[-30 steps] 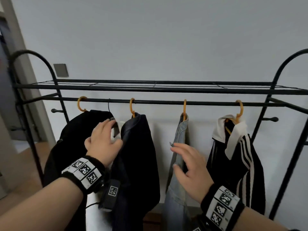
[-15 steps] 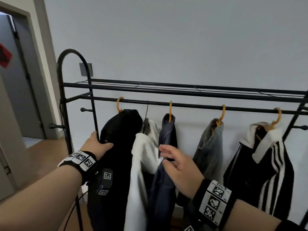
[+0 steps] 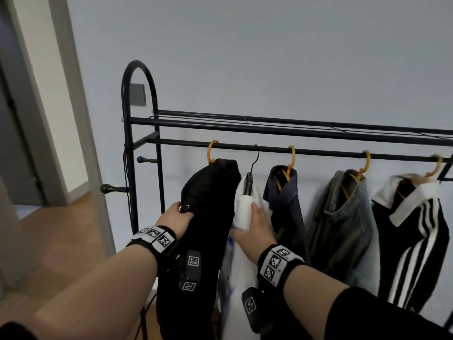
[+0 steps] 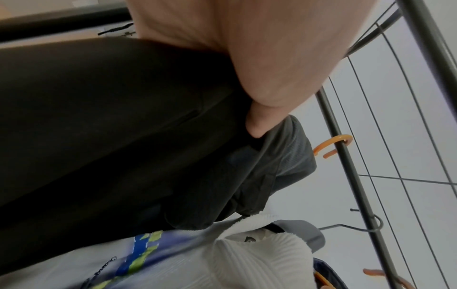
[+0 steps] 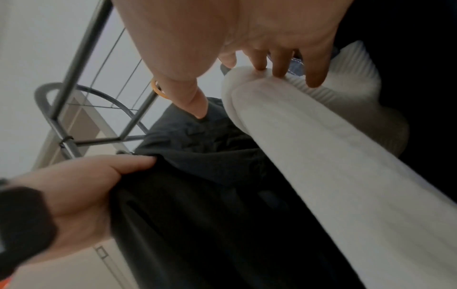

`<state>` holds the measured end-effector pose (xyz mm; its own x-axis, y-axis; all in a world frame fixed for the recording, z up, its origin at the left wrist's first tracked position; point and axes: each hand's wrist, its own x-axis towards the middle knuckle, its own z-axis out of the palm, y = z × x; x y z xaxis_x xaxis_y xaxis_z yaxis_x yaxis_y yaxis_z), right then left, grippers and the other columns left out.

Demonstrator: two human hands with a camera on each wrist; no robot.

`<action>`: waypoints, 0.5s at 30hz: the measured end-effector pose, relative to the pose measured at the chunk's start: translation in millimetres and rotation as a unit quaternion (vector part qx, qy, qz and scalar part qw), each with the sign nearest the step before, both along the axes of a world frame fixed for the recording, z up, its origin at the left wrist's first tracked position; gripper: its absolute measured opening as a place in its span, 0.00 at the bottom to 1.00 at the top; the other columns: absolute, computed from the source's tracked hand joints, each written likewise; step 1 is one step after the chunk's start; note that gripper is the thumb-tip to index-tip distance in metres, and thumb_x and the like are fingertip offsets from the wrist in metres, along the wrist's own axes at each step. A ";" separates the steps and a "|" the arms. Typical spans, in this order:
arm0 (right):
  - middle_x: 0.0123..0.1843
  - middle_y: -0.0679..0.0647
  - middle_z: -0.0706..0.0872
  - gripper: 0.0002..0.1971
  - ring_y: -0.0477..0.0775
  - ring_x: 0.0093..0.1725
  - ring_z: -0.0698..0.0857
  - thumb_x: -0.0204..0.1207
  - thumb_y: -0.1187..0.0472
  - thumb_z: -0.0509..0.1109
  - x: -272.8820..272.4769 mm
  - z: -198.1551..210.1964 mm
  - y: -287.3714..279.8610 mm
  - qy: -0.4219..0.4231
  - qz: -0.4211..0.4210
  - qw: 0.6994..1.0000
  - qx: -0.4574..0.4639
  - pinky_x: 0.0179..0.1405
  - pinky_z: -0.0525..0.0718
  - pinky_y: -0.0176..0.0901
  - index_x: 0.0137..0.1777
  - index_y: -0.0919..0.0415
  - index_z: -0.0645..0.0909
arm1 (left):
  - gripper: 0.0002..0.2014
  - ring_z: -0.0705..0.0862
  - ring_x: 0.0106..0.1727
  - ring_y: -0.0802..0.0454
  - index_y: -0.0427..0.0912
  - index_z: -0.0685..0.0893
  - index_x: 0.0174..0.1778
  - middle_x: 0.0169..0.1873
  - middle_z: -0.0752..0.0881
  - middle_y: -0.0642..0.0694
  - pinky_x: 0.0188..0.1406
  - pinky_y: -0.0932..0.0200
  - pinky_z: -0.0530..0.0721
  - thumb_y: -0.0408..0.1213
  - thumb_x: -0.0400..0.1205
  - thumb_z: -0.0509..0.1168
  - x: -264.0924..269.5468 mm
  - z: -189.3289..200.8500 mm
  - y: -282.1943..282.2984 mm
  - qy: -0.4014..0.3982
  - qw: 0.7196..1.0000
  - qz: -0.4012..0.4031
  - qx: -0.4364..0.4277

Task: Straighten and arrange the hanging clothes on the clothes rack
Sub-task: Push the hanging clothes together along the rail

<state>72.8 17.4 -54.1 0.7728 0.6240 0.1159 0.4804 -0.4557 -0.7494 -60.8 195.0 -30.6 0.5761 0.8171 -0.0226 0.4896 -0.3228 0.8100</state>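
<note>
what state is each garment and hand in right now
black garment: hung on orange hanger, gripped by left hand
white top: hung on black hanger, gripped by right hand
navy shirt: hanging, untouched
denim jacket: hanging, untouched
striped top: hanging, untouched

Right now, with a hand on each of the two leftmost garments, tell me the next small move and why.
Probably slide the white garment rightward along the rail. The left hand grips the black garment, the right hand grips the white one's shoulder, and the two hang pressed together, while the navy, denim and striped pieces hang more evenly apart.
</note>
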 end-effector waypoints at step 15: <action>0.68 0.55 0.74 0.47 0.61 0.61 0.81 0.69 0.57 0.72 3.6 -11.4 24.0 0.090 -0.041 0.994 0.037 0.60 0.85 0.55 0.83 0.31 0.50 | 0.19 0.84 0.62 0.35 0.34 0.80 0.65 0.60 0.86 0.34 0.60 0.49 0.79 0.43 0.84 0.60 21.7 8.6 -5.0 0.048 0.995 -0.092 -0.003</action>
